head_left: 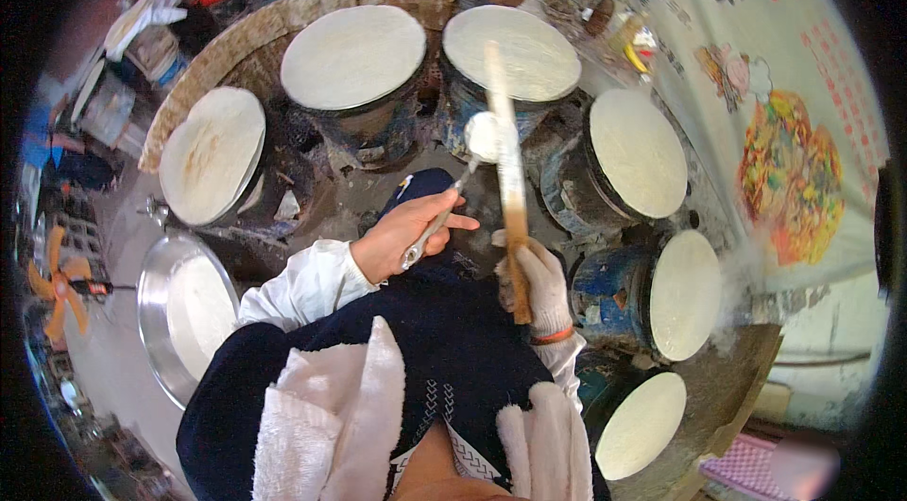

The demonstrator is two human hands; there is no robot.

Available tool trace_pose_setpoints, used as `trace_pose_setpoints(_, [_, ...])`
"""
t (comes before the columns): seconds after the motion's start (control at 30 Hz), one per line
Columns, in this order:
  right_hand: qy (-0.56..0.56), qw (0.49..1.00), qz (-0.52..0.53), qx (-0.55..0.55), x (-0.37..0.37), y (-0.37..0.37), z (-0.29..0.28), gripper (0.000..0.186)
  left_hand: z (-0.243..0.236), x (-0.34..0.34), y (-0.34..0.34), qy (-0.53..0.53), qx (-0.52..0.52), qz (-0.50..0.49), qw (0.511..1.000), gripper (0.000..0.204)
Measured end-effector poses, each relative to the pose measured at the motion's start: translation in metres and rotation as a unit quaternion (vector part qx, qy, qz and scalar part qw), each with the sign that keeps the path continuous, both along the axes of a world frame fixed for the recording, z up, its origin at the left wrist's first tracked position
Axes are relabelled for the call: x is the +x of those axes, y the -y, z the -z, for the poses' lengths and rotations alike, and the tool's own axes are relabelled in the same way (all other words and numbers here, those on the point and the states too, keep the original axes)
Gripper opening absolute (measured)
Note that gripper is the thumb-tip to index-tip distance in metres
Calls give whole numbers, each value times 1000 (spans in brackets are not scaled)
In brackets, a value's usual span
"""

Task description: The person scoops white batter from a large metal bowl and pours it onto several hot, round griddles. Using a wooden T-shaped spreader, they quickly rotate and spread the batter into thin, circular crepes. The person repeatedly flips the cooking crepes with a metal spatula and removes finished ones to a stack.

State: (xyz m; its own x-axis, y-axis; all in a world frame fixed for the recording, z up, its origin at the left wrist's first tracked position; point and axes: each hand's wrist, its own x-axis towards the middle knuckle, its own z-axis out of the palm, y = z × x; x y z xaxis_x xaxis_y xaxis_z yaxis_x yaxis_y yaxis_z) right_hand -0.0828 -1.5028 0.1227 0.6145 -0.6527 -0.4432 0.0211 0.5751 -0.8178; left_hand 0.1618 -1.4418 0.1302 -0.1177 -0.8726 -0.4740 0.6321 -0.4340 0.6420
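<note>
My left hand (pixel 408 229), bare, is closed round the metal handle of a ladle (pixel 484 136) whose small round bowl is full of white batter. One or two of its fingers stick out to the right. In my right hand (pixel 540 286), in a whitish glove, is a long flat wooden stick (pixel 510 185), its upper part coated white. The stick stands beside the ladle's bowl; whether they touch I cannot tell. Just past the stick's tip lies a pale round flatbread (pixel 539 52) on a drum-shaped stove. A steel basin (pixel 149 298) of white batter stands at my left.
Several drum stoves ring me, topped with pale rounds: a far one (pixel 354 57), one at right (pixel 638 152), a steaming one (pixel 685 298) and a near-right one (pixel 641 425). The left flatbread (pixel 210 156) shows brown marks. An orange fan (pixel 61 286) stands beyond the basin.
</note>
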Motion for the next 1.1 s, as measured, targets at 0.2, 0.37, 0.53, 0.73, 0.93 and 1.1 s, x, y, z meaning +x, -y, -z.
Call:
trace_pose_setpoints(0.2, [-12, 961, -271, 51, 92, 1, 11, 36, 20, 35, -57, 58, -62, -148, 985, 40])
trace_pose_setpoints(0.37, [-41, 908, -412, 54, 141, 13, 3, 41, 44, 55, -83, 7, -15, -293, 956, 42])
trace_pose_setpoints(0.53, [-172, 965, -126, -150, 128, 163, 57, 39, 24, 80, -110, 14, -1, -404, 915, 43])
trace_pose_setpoints(0.73, [-373, 843, 168, -350, 74, 412, 194, 69, -12, 101, -112, 55, 38, -558, 827, 39])
trace_pose_setpoints(0.93, [-496, 800, 195, -274, 64, 567, 253, 88, -20, 119, -120, 65, -12, -622, 780, 41])
trace_pose_setpoints(1.1, [-549, 767, 132, -305, 81, 547, 238, 90, -36, 115, -103, 67, 11, -660, 748, 39])
